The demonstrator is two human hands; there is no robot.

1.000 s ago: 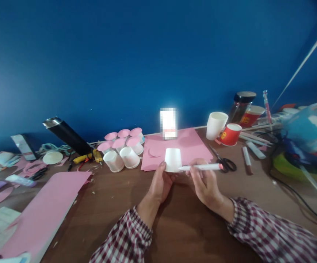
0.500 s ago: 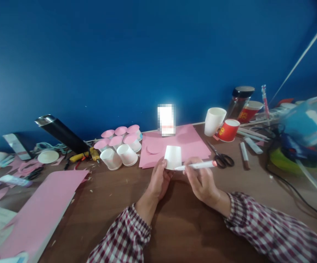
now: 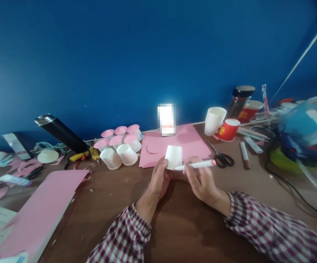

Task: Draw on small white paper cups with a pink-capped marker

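My left hand (image 3: pixel 160 179) is closed round the lower left of a white paper cup (image 3: pixel 174 156), its thumb on the cup's side. In my right hand (image 3: pixel 202 180) is a white marker pen (image 3: pixel 202 164) with a reddish end, held in a writing grip. The pen's left tip meets the cup near its lower edge. Behind the cup lie pink paper sheets (image 3: pixel 194 144), with a pink paper circle (image 3: pixel 154 148) on them. Black-handled scissors (image 3: pixel 224 160) rest to the right of my right hand.
Several white cups (image 3: pixel 110 159), most topped with pink, stand left of the sheets. A glue gun (image 3: pixel 94 154) and a black flask (image 3: pixel 62 133) lie beyond. At right are a red cup (image 3: pixel 229 130), a white cup (image 3: pixel 214 121) and a marker (image 3: pixel 244 151). A pink board (image 3: pixel 43 208) covers the left front.
Almost nothing differs. The white cup has shifted very slightly to the right in my left hand, and the pen tip stays against it.
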